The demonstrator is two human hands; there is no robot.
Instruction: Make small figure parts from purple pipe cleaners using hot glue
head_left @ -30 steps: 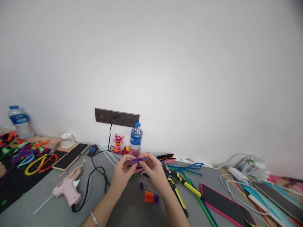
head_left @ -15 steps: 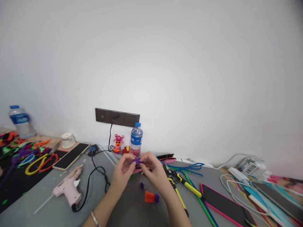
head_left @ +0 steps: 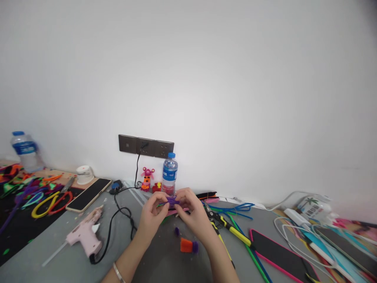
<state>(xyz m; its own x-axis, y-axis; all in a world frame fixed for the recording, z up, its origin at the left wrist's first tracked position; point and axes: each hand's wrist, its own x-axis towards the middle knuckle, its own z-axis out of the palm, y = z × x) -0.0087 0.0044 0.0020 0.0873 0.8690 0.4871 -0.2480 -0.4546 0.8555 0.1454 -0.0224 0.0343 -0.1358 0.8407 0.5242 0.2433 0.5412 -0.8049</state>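
Observation:
A bent purple pipe cleaner (head_left: 172, 201) is held in the air between my two hands, just in front of the water bottle. My left hand (head_left: 153, 212) pinches its left end between thumb and fingertips. The right end sits in a like pinch of my right hand (head_left: 191, 210). Its exact shape is partly covered by the fingers. Below the hands on the grey table lies an orange fuzzy piece (head_left: 185, 245) with a purple end. A small purple piece (head_left: 176, 231) rests close by it.
A pink glue gun (head_left: 85, 237) with a black cord lies left, near a phone (head_left: 89, 194) and scissors (head_left: 60, 202). Behind stand a water bottle (head_left: 170, 173) and a fuzzy pink-orange figure (head_left: 146, 180). Yellow-black pliers (head_left: 235, 232), pipe cleaners (head_left: 240, 207) and a pink-edged dark slab (head_left: 279, 251) lie right.
The purple pipe cleaner has shifted slightly in my fingertips, and more of it shows between them. Both hands stay in nearly the same place.

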